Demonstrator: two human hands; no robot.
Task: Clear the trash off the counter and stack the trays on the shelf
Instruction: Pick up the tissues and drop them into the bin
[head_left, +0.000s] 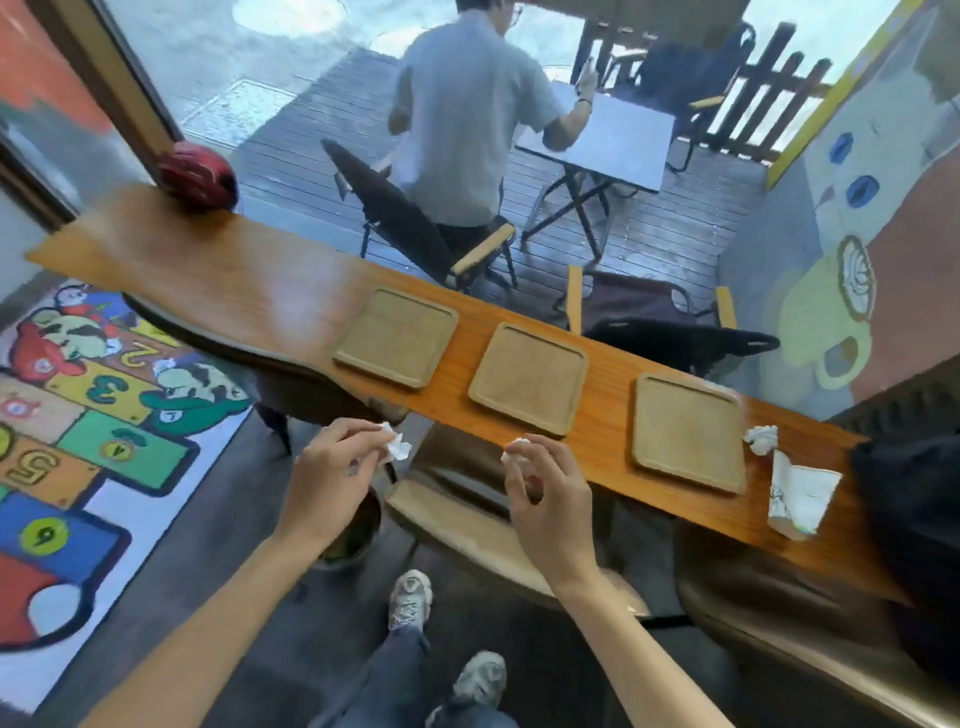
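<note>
Three square tan trays lie in a row on the long wooden counter (234, 275): a left tray (396, 336), a middle tray (529, 378) and a right tray (688, 432). My left hand (332, 478) is held in front of the counter edge, pinching a crumpled white napkin (396, 446). My right hand (545, 493) is closed on another crumpled paper ball (514, 451) just below the middle tray. A third paper wad (761, 439) and a crushed white paper cup (797, 499) rest on the counter right of the right tray.
A red helmet (198, 175) sits at the counter's far left end. A dark bin (353, 530) stands on the floor under my left hand, beside a wooden stool (467, 525). A dark bag (909, 514) lies at the right end. Behind the glass a person sits at a table.
</note>
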